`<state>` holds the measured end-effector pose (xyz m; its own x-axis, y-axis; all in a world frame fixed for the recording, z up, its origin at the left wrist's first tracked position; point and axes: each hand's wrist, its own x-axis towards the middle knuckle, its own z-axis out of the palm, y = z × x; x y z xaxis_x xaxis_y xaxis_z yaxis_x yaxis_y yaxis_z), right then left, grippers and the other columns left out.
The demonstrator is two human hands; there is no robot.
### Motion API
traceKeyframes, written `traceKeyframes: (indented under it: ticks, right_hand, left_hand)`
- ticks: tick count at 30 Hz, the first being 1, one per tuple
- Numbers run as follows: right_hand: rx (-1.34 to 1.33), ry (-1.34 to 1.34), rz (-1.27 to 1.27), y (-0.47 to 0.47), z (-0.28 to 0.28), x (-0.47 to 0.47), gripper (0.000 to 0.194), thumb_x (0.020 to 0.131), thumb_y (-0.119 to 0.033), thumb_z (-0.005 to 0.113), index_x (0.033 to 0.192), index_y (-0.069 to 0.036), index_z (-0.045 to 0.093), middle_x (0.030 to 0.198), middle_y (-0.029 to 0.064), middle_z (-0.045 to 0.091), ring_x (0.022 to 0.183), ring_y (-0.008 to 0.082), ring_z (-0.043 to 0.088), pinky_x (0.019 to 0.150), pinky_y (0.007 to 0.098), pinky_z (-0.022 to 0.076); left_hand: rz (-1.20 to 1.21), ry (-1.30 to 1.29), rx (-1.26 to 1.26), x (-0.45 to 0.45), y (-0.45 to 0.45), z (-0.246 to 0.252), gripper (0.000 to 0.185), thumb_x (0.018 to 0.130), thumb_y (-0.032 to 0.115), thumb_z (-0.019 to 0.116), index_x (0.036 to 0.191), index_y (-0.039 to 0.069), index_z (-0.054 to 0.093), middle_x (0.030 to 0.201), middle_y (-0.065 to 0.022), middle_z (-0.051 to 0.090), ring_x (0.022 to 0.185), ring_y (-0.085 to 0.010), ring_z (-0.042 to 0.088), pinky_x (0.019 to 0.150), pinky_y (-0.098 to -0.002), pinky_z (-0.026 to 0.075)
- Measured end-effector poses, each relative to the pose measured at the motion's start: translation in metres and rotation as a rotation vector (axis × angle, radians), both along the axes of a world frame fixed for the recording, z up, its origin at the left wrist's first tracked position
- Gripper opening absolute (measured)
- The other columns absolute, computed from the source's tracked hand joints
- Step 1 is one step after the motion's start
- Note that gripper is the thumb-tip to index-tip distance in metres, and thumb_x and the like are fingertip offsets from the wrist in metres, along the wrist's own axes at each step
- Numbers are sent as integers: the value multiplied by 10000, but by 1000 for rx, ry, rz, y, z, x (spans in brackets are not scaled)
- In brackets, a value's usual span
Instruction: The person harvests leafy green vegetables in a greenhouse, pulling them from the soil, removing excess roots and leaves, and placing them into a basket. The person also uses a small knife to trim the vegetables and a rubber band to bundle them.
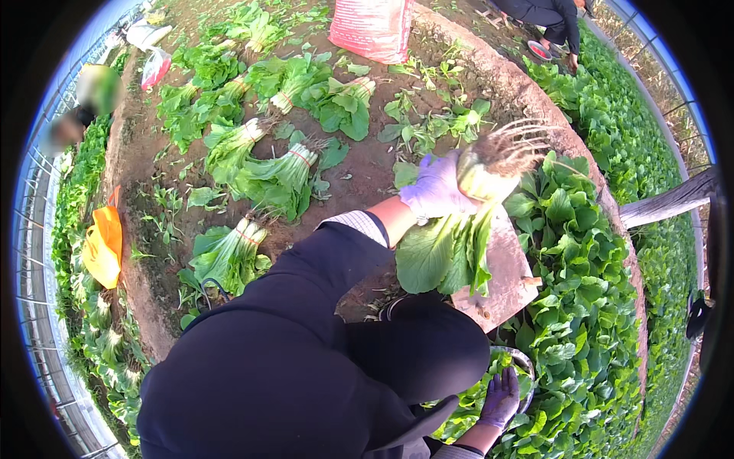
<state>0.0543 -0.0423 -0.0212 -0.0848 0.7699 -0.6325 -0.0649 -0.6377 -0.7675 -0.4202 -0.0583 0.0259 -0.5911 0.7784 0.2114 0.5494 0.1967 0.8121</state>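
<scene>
My left hand (438, 186), in a thin purple glove, grips a bunch of leafy greens (487, 183). Its soil-covered roots point up and to the right, and its leaves hang down over a small wooden board or stool (504, 269). Lower right, my right hand (502, 399) wears a soiled purple glove and is held palm up with nothing in it, over or beside the rim of a round container (524, 367) of loose leaves. Bundles of greens tied with red bands (243, 244) lie on the soil to the left, some with roots showing.
Dense leafy plants (573, 321) grow at the right. A red and white sack (373, 28) stands at the top, and an orange bag (103, 246) lies far left. A wooden post (665, 203) juts in from the right. Other people are at the upper right and upper left.
</scene>
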Motion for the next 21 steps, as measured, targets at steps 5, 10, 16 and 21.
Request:
traceKeyframes:
  ticks: [5,10,16,21]
  right_hand:
    - [-35,-26,3,0,-5,-13,462,950,-284,381,1342,-52,459,1389,145,430,1282,322,371,1086,421,236]
    - [11,37,164,17,-25,-13,417,915,-300,475,1263,-79,538,1309,119,495,1121,292,465,1010,419,304]
    - [-14,-44,154,6,0,-42,394,924,-265,466,1227,-27,547,1242,129,536,992,280,546,884,397,420]
    - [-95,-172,65,-7,11,-32,362,876,-277,552,1167,-66,591,1150,103,590,898,248,571,816,339,431]
  left_hand:
    - [236,-210,55,-98,-160,-38,1031,550,477,844,1301,-48,371,1220,-210,555,1139,-346,533,930,-357,439]
    - [398,-82,-646,-116,-254,-25,1021,561,547,799,1302,-20,385,1253,-205,536,1194,-319,499,1042,-438,297]
    - [280,59,-1118,-130,-238,-55,859,614,579,731,1187,-4,466,1185,-176,589,1120,-323,559,1040,-543,244]
    - [97,121,-1292,-131,-169,-89,857,623,531,731,1235,-5,465,1238,-151,574,1163,-279,545,1071,-617,177]
